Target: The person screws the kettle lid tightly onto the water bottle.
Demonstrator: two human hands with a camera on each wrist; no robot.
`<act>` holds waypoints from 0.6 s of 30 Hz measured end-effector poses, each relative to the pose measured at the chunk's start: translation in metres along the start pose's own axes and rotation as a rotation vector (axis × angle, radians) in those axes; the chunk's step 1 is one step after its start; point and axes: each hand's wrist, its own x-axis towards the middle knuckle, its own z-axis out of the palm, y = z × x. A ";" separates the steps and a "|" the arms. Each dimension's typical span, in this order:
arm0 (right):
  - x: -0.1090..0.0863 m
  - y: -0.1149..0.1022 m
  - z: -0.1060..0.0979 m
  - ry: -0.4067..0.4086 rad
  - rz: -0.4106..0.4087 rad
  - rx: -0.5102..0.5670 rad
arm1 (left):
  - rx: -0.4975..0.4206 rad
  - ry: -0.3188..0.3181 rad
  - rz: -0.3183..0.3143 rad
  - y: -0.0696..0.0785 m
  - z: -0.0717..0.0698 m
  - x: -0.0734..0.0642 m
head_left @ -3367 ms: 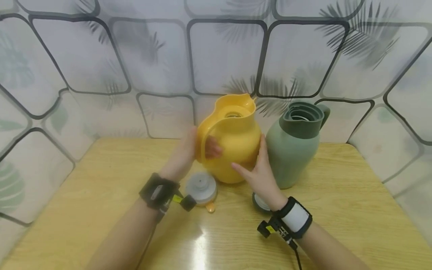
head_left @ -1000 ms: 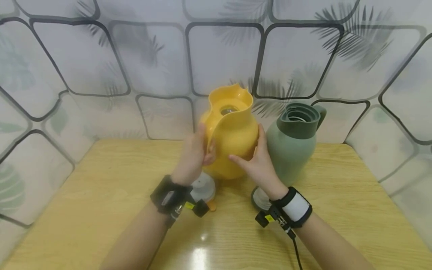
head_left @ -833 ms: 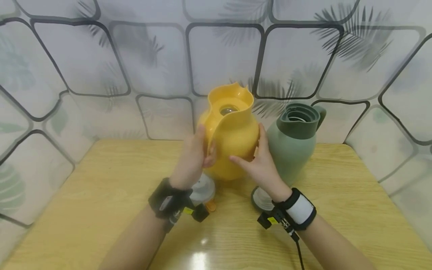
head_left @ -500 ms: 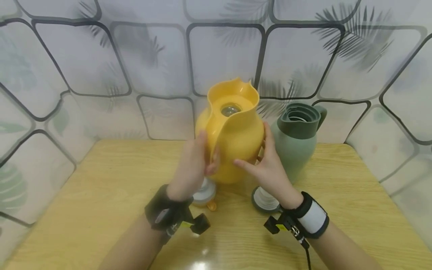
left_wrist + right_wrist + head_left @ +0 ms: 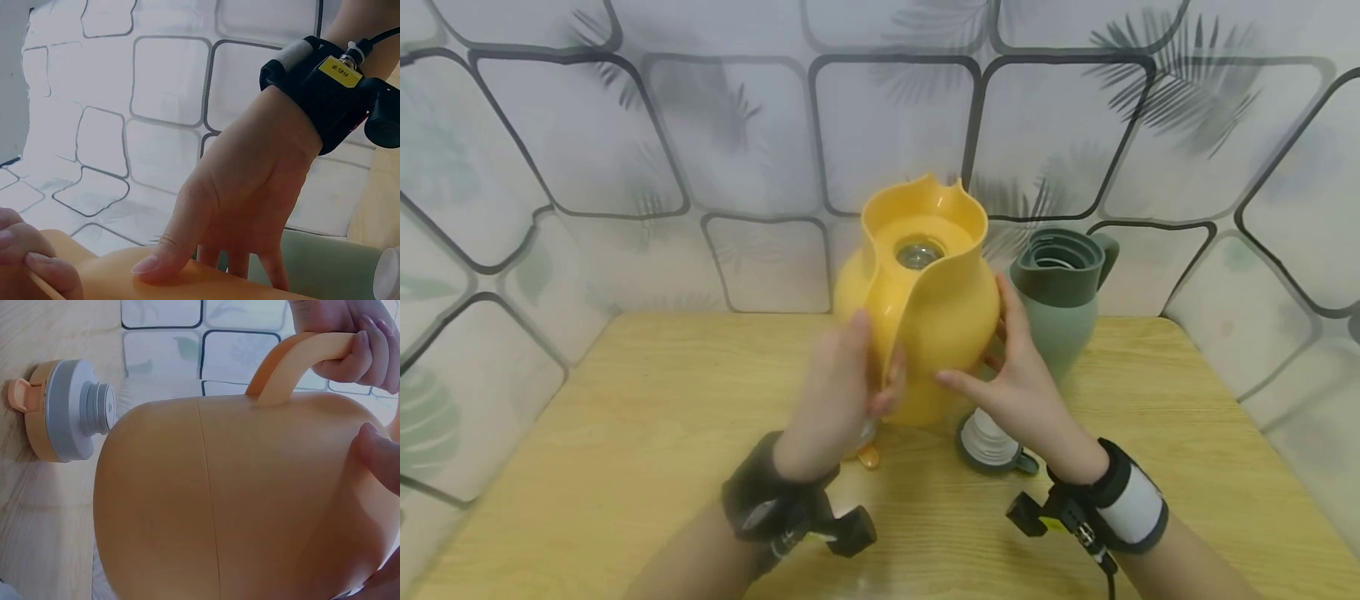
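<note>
A yellow thermos jug (image 5: 940, 317) is held between both hands, its top without a lid and its round glass mouth showing. My left hand (image 5: 835, 392) grips its handle, fingers wrapped round it, as the right wrist view shows at the handle (image 5: 300, 359). My right hand (image 5: 1026, 383) holds the right side of the body, thumb on the near face and fingers behind. In the right wrist view a grey and yellow lid (image 5: 69, 412) stands on the table beside the jug's base. From the head, my left hand hides most of that lid.
A green thermos jug (image 5: 1056, 321), also lidless, stands behind my right hand. Its dark green lid with white stopper (image 5: 988, 442) lies upside down near my right wrist. The wooden table (image 5: 647, 417) ends at a patterned curtain (image 5: 760, 150).
The yellow jug has come up and toward me, its handle turning from the left to the front. My left fingers, earlier loose at the handle, now wrap it. The right hand moved along with it.
</note>
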 end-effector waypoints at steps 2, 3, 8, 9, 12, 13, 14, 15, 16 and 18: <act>-0.002 0.001 -0.001 -0.006 0.009 -0.001 | -0.018 -0.020 0.017 -0.002 0.001 -0.001; -0.002 0.001 -0.002 -0.008 0.013 -0.004 | -0.028 -0.032 0.022 -0.002 0.001 -0.001; -0.004 0.003 -0.003 -0.017 0.032 -0.007 | -0.050 -0.068 0.033 -0.005 0.002 -0.002; -0.004 0.003 -0.003 -0.019 0.033 -0.008 | -0.049 -0.069 0.032 -0.005 0.002 -0.002; -0.005 0.004 -0.004 -0.023 0.032 -0.008 | -0.035 -0.064 0.026 -0.005 0.003 -0.004; -0.006 0.004 -0.004 -0.025 0.033 -0.008 | -0.034 -0.061 0.023 -0.005 0.003 -0.004; -0.006 0.004 -0.004 -0.028 0.033 -0.006 | -0.030 -0.057 0.018 -0.004 0.004 -0.005; -0.007 0.004 -0.004 -0.030 0.034 -0.008 | -0.024 -0.053 0.013 -0.004 0.004 -0.005; -0.007 0.004 -0.005 -0.033 0.036 -0.010 | -0.020 -0.051 0.007 -0.004 0.004 -0.006; -0.008 0.004 -0.005 -0.038 0.042 -0.014 | -0.006 -0.052 0.000 -0.004 0.005 -0.007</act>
